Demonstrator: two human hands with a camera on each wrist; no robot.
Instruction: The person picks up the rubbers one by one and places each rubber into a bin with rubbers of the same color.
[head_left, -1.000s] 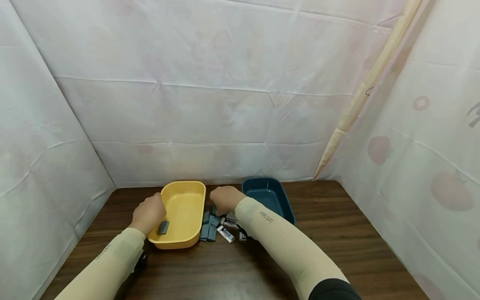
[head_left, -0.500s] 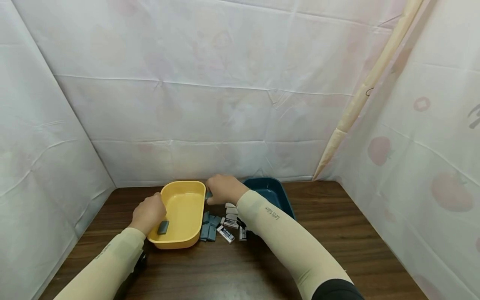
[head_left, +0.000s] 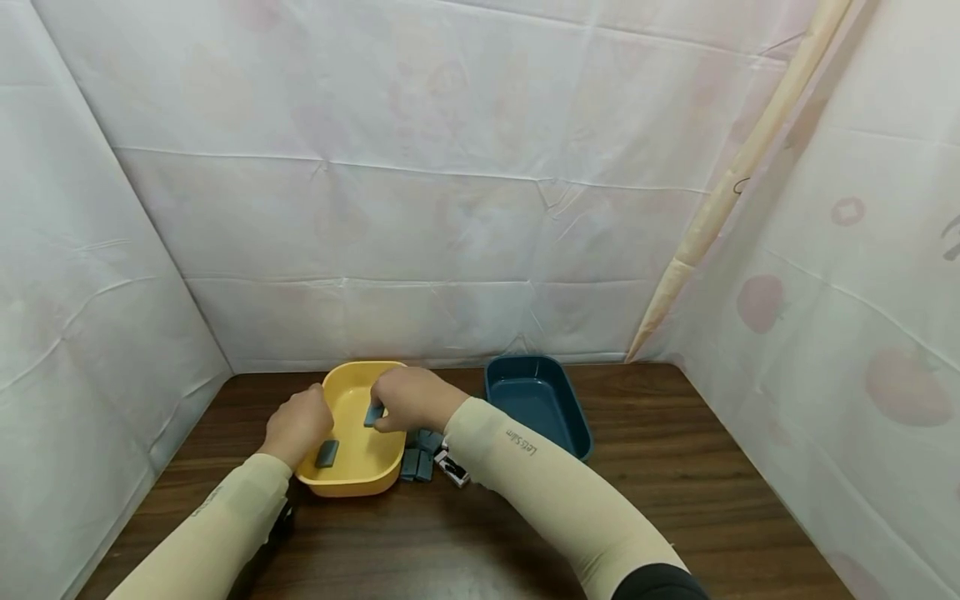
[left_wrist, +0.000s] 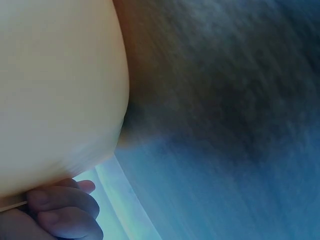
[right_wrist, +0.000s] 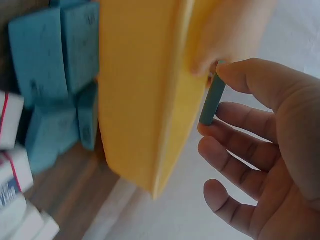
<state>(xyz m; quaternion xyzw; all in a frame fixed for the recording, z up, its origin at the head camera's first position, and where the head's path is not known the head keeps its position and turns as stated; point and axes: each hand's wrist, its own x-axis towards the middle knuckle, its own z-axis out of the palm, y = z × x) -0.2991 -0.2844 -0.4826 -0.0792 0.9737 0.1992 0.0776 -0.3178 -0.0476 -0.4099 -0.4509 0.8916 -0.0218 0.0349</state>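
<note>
R hand (head_left: 414, 399) pinches blk (head_left: 372, 415) over ylw tray (head_left: 351, 489)

L tray (head_left: 371, 462) on worktop (head_left: 495, 533), lower frame L of ctr, 1 block (head_left: 327, 454) in it, L grip (head_left: 298, 425) at L rim, R grip (head_left: 414, 400) w/ 2nd block (head_left: 372, 415) above, other blocks (head_left: 424, 466) btwn it & R tray (head_left: 536, 400)

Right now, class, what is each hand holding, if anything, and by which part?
The right hand pinches a blue-grey block by two opposite ends; the left hand grips the yellow tray by its left rim.
</note>
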